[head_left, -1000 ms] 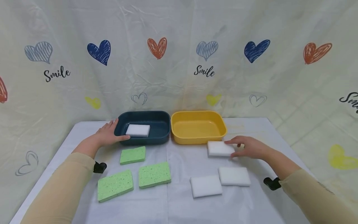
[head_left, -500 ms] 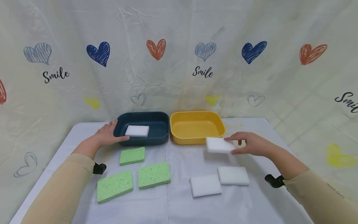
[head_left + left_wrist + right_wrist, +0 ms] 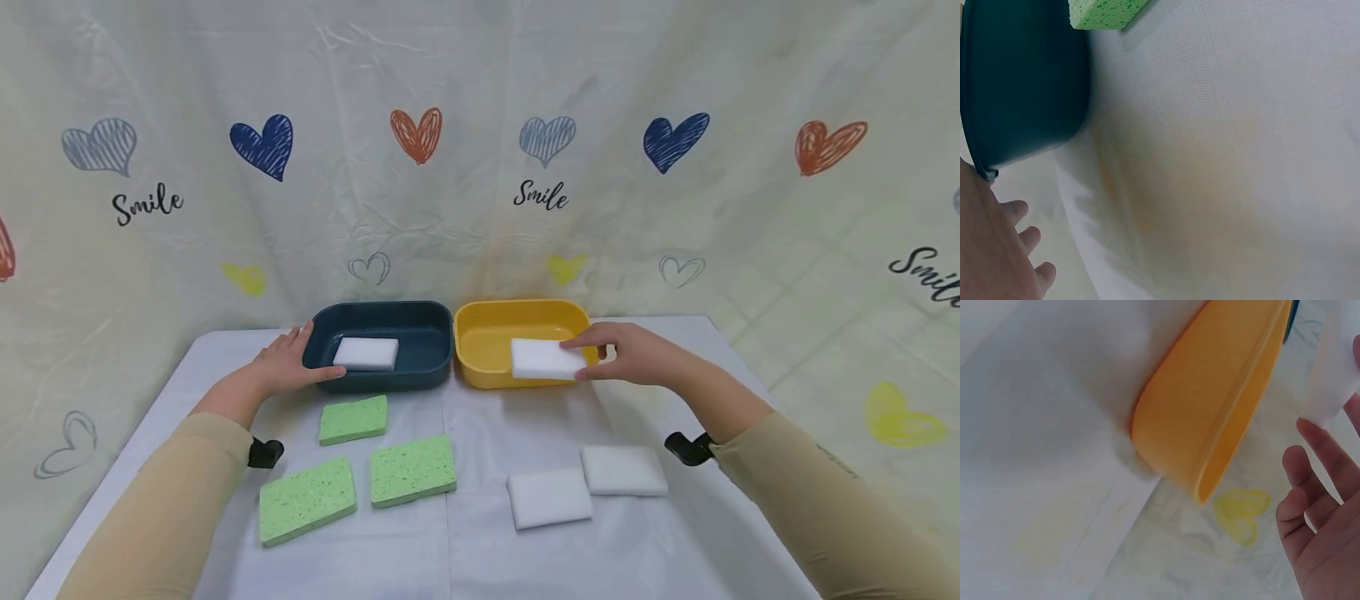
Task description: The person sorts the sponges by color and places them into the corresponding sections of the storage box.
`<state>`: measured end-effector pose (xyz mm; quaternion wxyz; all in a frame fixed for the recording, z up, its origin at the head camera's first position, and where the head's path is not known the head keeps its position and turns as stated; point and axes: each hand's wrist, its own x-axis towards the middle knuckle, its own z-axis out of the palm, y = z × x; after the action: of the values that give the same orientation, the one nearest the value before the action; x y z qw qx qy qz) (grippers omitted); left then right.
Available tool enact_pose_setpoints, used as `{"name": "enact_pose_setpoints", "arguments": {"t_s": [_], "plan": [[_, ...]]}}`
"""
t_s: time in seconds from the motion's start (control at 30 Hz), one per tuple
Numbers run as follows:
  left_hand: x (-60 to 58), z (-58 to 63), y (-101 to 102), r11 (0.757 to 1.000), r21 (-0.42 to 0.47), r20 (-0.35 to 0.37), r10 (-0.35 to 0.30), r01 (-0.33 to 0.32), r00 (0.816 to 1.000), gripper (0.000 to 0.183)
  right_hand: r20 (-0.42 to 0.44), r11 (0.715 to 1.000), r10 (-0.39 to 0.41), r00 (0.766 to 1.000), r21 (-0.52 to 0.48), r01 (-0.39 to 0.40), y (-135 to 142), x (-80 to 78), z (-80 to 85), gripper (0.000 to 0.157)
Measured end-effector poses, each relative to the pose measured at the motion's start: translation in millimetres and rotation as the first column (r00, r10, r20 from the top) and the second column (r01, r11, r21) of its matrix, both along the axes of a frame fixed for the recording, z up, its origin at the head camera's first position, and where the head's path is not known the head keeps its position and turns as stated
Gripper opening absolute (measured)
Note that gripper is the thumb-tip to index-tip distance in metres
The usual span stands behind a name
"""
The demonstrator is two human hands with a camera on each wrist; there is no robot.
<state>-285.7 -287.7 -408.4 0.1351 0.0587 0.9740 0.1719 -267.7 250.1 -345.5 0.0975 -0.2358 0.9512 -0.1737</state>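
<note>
My right hand (image 3: 633, 354) pinches a white sponge (image 3: 543, 358) between thumb and fingers at its right end. That sponge hangs over the front rim of the yellow bin (image 3: 480, 337); the right wrist view shows it above the bin's open side. My left hand (image 3: 281, 364) rests on the left end of the dark teal bin (image 3: 420, 375), fingers spread along the outside and thumb on the front rim. Inside the teal bin lies another white sponge (image 3: 366, 354). In the left wrist view, fingers (image 3: 1030, 237) stick out straight past the teal bin's corner.
Green sponges lie front left: a small one (image 3: 353, 419) before the teal bin, a larger one (image 3: 307, 500) and a third (image 3: 413, 471). Two white sponges (image 3: 549, 498) lie front right. Behind the bins hangs a heart-printed cloth (image 3: 465, 200).
My right hand has lifted the white sponge off the table and carried it left and away from me, over the yellow bin's front rim. The left hand has stayed on the teal bin.
</note>
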Motion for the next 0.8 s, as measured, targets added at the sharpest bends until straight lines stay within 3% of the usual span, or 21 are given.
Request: {"name": "enact_pose_setpoints", "arguments": {"t_s": [0.17, 0.4, 0.8], "plan": [[1.4, 0.1, 0, 1.0, -0.004, 0.001, 0.004, -0.004, 1.0, 0.126, 0.02, 1.0, -0.018, 1.0, 0.002, 0.018, -34, -14.5, 2.9, 0.056], [-1.3, -1.7, 1, 1.0, 0.012, 0.012, 0.003, -0.003, 1.0, 0.128, -0.011, 0.998, 0.067, 0.998, 0.005, -0.067, -77, -31.9, 4.3, 0.053], [-4.3, -4.0, -2, 1.0, 0.005, 0.023, 0.015, -0.015, 1.0, 0.132, -0.029, 0.995, 0.087, 0.996, 0.05, -0.086, -138, -60.5, -0.1, 0.053]]}}
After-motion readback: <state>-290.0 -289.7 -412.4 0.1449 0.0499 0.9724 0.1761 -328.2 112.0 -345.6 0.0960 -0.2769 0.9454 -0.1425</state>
